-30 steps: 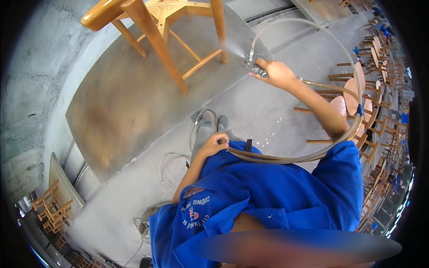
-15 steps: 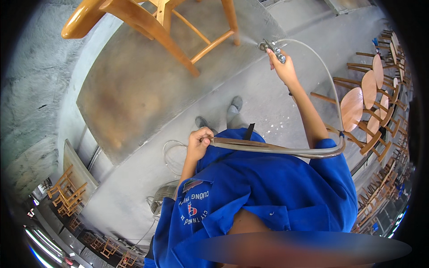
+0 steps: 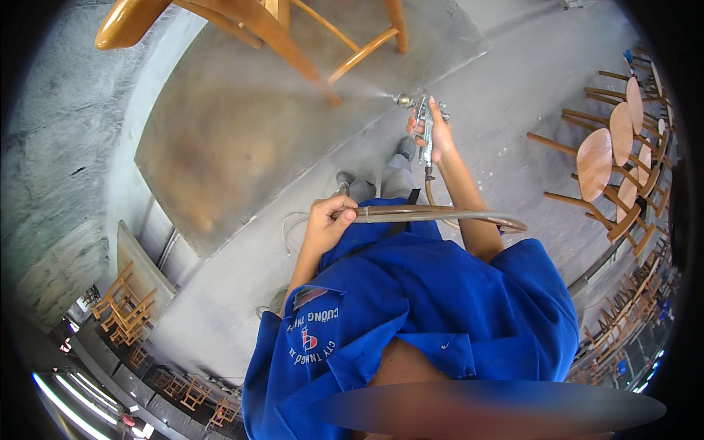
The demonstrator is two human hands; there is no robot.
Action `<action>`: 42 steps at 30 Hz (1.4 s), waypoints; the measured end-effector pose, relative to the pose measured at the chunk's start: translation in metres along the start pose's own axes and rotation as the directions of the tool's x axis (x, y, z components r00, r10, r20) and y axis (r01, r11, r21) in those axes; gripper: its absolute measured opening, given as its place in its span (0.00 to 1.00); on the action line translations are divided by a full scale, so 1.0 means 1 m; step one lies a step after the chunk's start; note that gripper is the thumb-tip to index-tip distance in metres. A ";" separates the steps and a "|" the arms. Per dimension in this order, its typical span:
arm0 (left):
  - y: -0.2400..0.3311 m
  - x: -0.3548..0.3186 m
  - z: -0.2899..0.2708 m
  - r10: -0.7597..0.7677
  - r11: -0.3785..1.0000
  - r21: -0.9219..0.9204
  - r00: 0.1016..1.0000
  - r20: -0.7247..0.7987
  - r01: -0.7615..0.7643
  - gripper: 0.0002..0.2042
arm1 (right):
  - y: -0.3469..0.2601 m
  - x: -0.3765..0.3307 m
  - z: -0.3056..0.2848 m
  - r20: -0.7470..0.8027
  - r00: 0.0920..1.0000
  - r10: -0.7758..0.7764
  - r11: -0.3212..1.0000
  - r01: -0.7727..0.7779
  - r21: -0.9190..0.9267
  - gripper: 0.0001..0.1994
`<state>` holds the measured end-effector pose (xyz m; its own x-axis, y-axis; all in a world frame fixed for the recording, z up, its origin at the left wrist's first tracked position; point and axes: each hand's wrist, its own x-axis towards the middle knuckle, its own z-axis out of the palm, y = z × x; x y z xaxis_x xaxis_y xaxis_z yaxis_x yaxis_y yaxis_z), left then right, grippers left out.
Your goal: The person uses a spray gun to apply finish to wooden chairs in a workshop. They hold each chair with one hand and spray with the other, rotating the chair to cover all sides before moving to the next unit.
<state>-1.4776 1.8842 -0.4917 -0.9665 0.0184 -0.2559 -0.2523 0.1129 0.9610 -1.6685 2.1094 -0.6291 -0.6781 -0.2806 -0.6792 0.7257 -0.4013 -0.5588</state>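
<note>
My right hand (image 3: 433, 132) is closed round a metal spray gun (image 3: 424, 121), its nozzle toward the left. A pale mist leaves the nozzle toward the leg of a glossy orange-brown wooden chair (image 3: 352, 62), only partly in view at the top. My left hand (image 3: 330, 220), in front of my waist, grips a bundle of brownish and clear hoses (image 3: 425, 213). The hoses loop across my body to the right, and one joins the bottom of the gun's handle. The gun does not touch the chair.
Under the chair lies a large stained board (image 3: 213, 154). Rows of wooden chairs with rounded backs (image 3: 594, 165) stand along the right. More wooden chairs (image 3: 125, 308) are at the lower left, near a leaning panel (image 3: 143, 257). A rough grey wall (image 3: 66, 147) borders the left.
My right hand has swung the spray gun left and nearer to me, turning it so the nozzle faces the chair leg. The hose loop has dropped closer to my body. My left hand keeps its grip.
</note>
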 end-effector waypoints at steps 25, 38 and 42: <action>-0.015 0.007 -0.037 0.043 0.999 -0.014 0.998 0.050 -0.043 0.37 | -0.089 -0.117 0.095 0.392 0.779 -0.490 0.866 0.380 0.326 0.31; -0.026 0.009 -0.053 0.110 0.992 -0.083 0.985 0.131 -0.100 0.28 | -0.102 -0.138 0.071 -0.022 0.658 -0.753 0.606 0.680 -0.413 0.22; 0.003 0.036 -0.074 0.458 0.830 0.388 0.886 -0.066 -0.400 0.16 | -0.066 -0.164 0.055 -0.084 0.699 -0.711 0.665 0.629 -0.403 0.25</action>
<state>-1.5164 1.8117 -0.4901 -0.9754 0.0028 0.2204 0.1956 0.4723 0.8595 -1.6111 2.1343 -0.4548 -0.9798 0.1622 -0.1173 0.1033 -0.0923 -0.9904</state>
